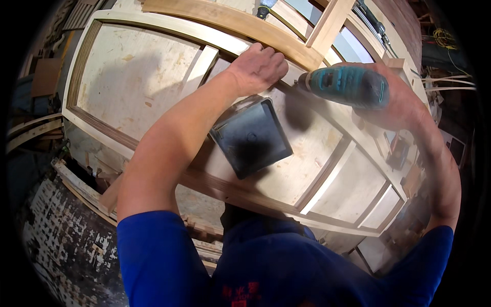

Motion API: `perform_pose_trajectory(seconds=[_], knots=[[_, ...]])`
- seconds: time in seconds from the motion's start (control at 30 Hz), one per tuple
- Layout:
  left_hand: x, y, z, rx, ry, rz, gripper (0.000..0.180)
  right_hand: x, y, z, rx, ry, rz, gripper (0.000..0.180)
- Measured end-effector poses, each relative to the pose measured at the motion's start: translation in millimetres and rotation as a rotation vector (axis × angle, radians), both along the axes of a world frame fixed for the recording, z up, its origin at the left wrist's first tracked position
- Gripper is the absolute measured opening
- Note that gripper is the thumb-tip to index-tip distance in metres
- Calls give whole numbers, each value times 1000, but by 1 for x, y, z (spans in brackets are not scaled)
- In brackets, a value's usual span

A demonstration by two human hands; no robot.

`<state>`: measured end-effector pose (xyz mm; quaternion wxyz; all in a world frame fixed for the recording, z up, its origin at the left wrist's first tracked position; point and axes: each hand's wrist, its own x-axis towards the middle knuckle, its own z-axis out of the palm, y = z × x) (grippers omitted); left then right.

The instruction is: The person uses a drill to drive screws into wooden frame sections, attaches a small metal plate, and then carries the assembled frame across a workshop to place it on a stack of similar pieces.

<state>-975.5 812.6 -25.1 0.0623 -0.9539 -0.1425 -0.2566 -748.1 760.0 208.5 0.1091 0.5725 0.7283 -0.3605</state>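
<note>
My right hand (394,102) is wrapped round a teal and black cordless drill (348,84), somewhat blurred. The drill's chuck points left, toward the far rail of a long, curved wooden frame (171,31). My left hand (260,66) rests on that rail with its fingers curled; what they hold, if anything, is hidden. Just beyond it runs a curved wooden strip (220,19), meeting a crosspiece near the drill. A square black plastic tub (250,138) sits on the frame below my left hand, its inside dark. Pale plywood panels (128,87) fill the space between the frame's rails.
A dark-handled tool (263,11) lies beyond the curved strip. Long metal clamps or tools (376,23) lie at the far right. Thin bent wooden strips (33,130) jut out at the left. A worn, paint-flecked dark surface (76,240) is at the lower left.
</note>
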Motion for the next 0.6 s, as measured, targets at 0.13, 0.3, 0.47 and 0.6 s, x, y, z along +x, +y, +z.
perform_pose_trajectory(seconds=[0.13, 0.3, 0.47, 0.6], knots=[[2, 2, 6, -52, 17, -22, 13, -4, 5, 1, -27, 103, -7, 43], [4, 1, 5, -121, 115, 8, 14, -2, 16, -1, -68, 112, -6, 50], [-3, 0, 1, -177, 54, 1, 22, -24, 34, 5, -162, -61, -19, 47], [2, 1, 5, -272, 108, -4, 19, -48, 47, 18, -135, -155, 61, 39]])
